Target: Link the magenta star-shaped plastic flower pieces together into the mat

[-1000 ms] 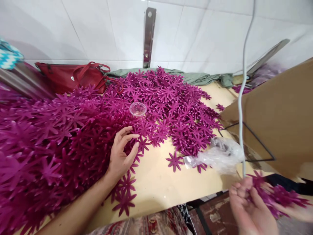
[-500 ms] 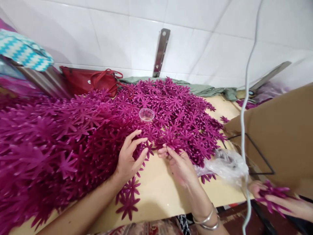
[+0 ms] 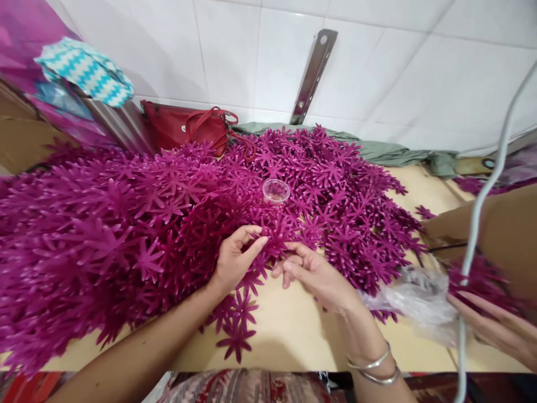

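My left hand [image 3: 240, 255] has thumb and forefinger closed on a magenta artificial flower piece [image 3: 274, 238] with long narrow petals. On its right side, my right hand [image 3: 316, 275] reaches in with the forefinger at the petals. Its thumb and other fingers are curled together, and whatever they pinch is too small to make out. Two silver bangles [image 3: 375, 366] circle the right wrist. A big heap of similar flower pieces [image 3: 138, 224] surrounds both hands. Just beyond them, a small clear plastic cup [image 3: 276, 193] rests among the flowers.
A co-worker's hand [image 3: 495, 324] holds magenta pieces at the right, beside a clear plastic bag [image 3: 415, 296] and a cardboard box [image 3: 499, 224]. A white cable [image 3: 482, 207] hangs in front. A red handbag [image 3: 188, 126] lies by the tiled wall. Loose flowers [image 3: 237, 338] lie on the tabletop [image 3: 293, 336].
My left hand has gone from open fingers to a pinch on a flower piece. The right forefinger has stretched out. The co-worker's hand has moved up, and the whole view has shifted.
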`<state>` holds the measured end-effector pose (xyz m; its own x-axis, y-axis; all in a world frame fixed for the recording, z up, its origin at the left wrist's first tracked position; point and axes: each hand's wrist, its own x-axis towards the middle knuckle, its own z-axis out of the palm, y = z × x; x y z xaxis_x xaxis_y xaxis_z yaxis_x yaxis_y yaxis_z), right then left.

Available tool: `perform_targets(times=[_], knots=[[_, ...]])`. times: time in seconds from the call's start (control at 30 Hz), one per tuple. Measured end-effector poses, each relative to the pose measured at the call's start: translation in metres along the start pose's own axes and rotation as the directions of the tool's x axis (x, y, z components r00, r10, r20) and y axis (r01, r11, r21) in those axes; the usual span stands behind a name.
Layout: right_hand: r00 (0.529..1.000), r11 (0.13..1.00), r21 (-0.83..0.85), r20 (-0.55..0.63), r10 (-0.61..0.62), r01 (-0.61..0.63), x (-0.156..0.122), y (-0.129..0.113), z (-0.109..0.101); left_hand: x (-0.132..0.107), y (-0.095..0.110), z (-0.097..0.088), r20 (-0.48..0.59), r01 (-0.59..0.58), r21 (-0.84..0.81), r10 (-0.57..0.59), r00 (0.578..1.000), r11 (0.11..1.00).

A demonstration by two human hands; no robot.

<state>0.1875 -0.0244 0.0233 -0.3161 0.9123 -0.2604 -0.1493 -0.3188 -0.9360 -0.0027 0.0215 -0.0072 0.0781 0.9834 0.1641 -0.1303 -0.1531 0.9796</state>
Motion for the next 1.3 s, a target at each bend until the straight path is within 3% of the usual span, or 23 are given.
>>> perform_targets(times=[0.13,0.3,0.53,0.67,0.77,0.87,0.97,1.03,1.1,1.2,1.3], knots=[[0.988,0.997,-0.010,-0.135,-0.074,0.073,-0.002,0.000,0.002,0.004,0.000,0.001,-0.012,0.091,-0.144,-0.093,0.996,0.985],[0.912,0.977,-0.049,-0.353,-0.210,0.206,0.016,0.006,0.018,0.006,0.001,-0.001,0.024,0.128,-0.179,-0.125,0.992,0.976],[0.893,0.971,0.131,-0.433,-0.124,0.198,0.024,0.012,0.020,0.008,0.005,-0.004,0.014,0.096,-0.127,-0.095,0.995,0.987],[0.888,0.980,-0.002,-0.424,-0.179,0.197,0.018,0.012,0.013,0.007,0.005,-0.006,0.012,0.073,-0.063,-0.072,0.997,0.995],[0.867,0.959,-0.179,-0.414,-0.277,0.221,0.015,0.011,0.013,0.004,0.006,-0.007,0.015,-0.030,0.011,0.030,0.999,0.999],[0.845,0.907,-0.354,-0.390,-0.366,0.230,0.011,0.009,0.021,0.000,0.008,-0.007,0.125,-0.142,0.107,0.128,0.984,0.984],[0.822,0.850,-0.465,-0.365,-0.437,0.246,0.004,0.007,0.030,-0.003,0.005,-0.006,0.213,-0.199,0.252,0.146,0.966,0.947],[0.771,0.803,-0.541,-0.392,-0.503,0.249,-0.005,0.004,0.029,-0.003,0.001,-0.007,0.187,-0.213,0.342,0.156,0.970,0.915],[0.678,0.743,-0.630,-0.445,-0.586,0.228,-0.021,0.000,0.021,-0.003,-0.003,-0.008,0.128,-0.228,0.367,0.193,0.973,0.902],[0.493,0.625,-0.764,-0.488,-0.720,0.157,-0.052,-0.007,-0.005,-0.002,-0.003,-0.010,0.089,-0.296,0.425,0.286,0.954,0.855],[0.301,0.536,-0.844,-0.516,-0.802,-0.017,-0.080,-0.009,-0.036,-0.003,0.003,-0.011,0.087,-0.381,0.509,0.394,0.915,0.772]])
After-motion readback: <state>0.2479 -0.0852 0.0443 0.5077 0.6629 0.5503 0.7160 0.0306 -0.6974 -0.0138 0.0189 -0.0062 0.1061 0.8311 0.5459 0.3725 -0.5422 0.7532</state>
